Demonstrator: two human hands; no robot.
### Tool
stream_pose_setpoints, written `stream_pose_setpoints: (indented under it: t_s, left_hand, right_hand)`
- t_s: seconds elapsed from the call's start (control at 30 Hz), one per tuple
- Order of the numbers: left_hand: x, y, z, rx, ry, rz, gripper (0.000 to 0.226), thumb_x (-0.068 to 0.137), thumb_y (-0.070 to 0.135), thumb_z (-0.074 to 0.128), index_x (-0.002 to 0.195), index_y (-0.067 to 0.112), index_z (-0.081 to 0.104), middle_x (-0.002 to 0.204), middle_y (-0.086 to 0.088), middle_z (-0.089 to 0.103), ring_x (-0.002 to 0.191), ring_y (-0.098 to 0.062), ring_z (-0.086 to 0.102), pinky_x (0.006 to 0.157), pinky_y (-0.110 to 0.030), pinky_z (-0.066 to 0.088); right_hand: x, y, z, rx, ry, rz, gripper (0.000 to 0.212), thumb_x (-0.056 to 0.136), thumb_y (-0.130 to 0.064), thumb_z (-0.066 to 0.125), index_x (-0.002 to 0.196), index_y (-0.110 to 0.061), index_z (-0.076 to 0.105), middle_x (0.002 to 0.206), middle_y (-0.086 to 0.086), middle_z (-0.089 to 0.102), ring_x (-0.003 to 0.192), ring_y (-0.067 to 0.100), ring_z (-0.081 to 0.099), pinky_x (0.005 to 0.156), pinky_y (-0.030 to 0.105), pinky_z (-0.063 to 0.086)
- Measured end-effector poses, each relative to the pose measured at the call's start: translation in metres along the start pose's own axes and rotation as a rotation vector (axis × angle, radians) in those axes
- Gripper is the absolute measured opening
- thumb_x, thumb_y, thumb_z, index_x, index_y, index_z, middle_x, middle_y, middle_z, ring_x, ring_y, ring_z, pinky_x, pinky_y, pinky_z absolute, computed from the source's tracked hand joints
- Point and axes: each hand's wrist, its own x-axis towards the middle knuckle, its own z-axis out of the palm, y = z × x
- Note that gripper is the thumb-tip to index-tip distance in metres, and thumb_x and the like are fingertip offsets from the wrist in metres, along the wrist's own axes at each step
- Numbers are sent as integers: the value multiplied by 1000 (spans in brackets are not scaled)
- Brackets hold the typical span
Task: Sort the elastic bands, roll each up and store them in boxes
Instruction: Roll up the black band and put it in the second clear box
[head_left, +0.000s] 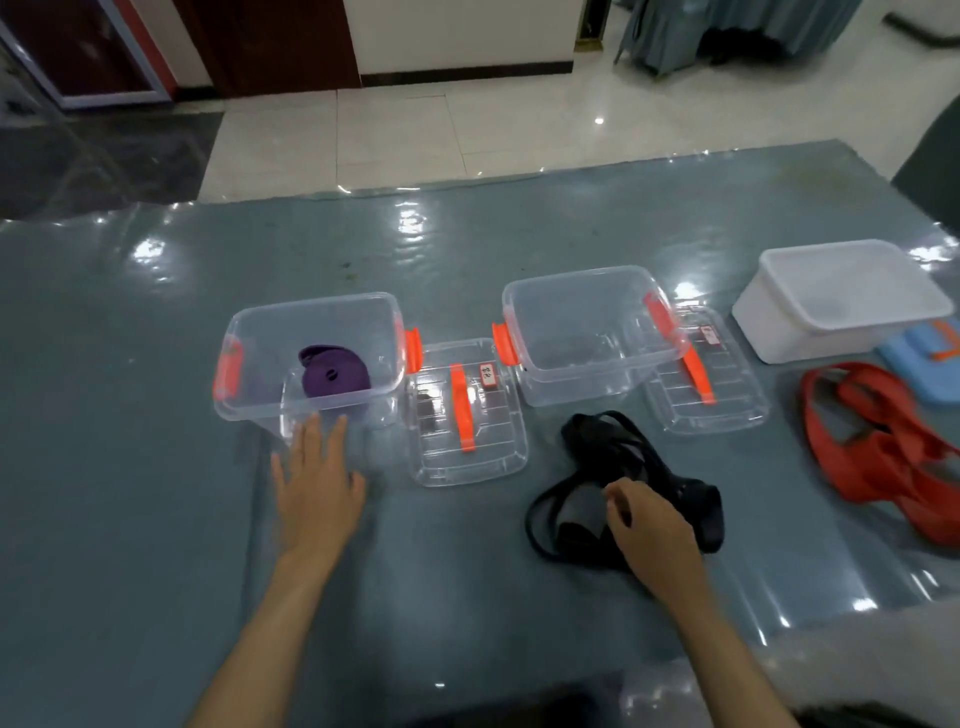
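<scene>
table (156, 364), red bands (878, 457) cut off

One head-worn wide-angle view looks forward and steeply down over the bench (156, 338) from its near edge. Both forearms enter from the bottom of the frame, close to the lens. Tiled floor (415, 135) and room walls fill the top.
</scene>
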Motion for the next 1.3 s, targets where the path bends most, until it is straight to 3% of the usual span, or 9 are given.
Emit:
stream_pose_setpoints:
  t_s: [0.37,0.5,0.67,0.77,0.87,0.93,1.1,1.17,1.3]
  left_hand:
    - [-92,209,70,-159,-287,0,61,103,36,62,159,25,42,169,-11,32,156,-32,32,124,-52,30]
    - [-103,258,95,-553,-435,-402,58,97,42,73,144,14,58,144,-16,56,135,-34,55,114,-46,44]
    - [-112,274,107,-967,-202,-961,36,91,-2,75,125,-3,61,125,-27,65,112,-43,68,97,-56,58]
    - [-111,273,99,-1160,-223,-1120,32,91,-5,71,114,7,52,97,-21,62,78,-32,66,72,-43,58]
    - [-110,266,85,-1239,-453,-1076,20,88,-10,62,86,10,64,59,-5,61,48,-14,57,46,-22,43]
    - [-110,258,76,-1181,-544,-983,27,85,-10,59,93,11,74,58,1,64,47,-9,56,41,-16,37]
    - [-108,244,58,-1383,-438,-896,42,85,-15,55,104,14,78,70,2,76,56,-5,70,47,-17,51]
    - [-109,237,52,-1569,-360,-853,45,87,-20,52,113,9,75,88,-4,78,73,-13,74,63,-23,61]
    - [-110,226,43,-1714,-186,-646,57,85,-30,50,122,9,71,105,-2,81,90,-13,76,76,-22,62]
  right_hand:
    - [13,122,-38,24,-134,-229,11,101,-14,64,108,-14,72,102,0,68,94,20,65,70,33,55]
    - [8,142,-48,26,-173,-260,11,100,-13,65,108,-13,73,108,-1,66,99,20,61,73,30,52]
    - [9,158,-54,73,-233,-303,13,102,-15,62,112,-16,71,115,-7,63,104,15,57,80,27,51]
    - [15,164,-53,116,-278,-312,15,103,-15,62,115,-16,71,116,-9,63,107,12,57,88,27,52]
    - [22,164,-52,141,-297,-302,15,104,-15,62,115,-17,72,113,-12,63,108,8,56,91,26,52]
    - [25,160,-51,132,-227,-292,13,102,-11,64,109,-16,74,109,-11,65,104,9,58,87,26,53]
    - [33,138,-46,167,-100,-229,14,101,-12,65,102,-24,72,93,-16,64,87,3,58,73,11,42]
    - [37,126,-42,206,-149,-213,14,102,-15,65,98,-28,69,82,-16,66,74,5,62,63,10,44]
    - [42,95,-28,472,-355,-162,13,105,-19,65,108,-32,67,91,-9,75,84,7,72,79,27,60]
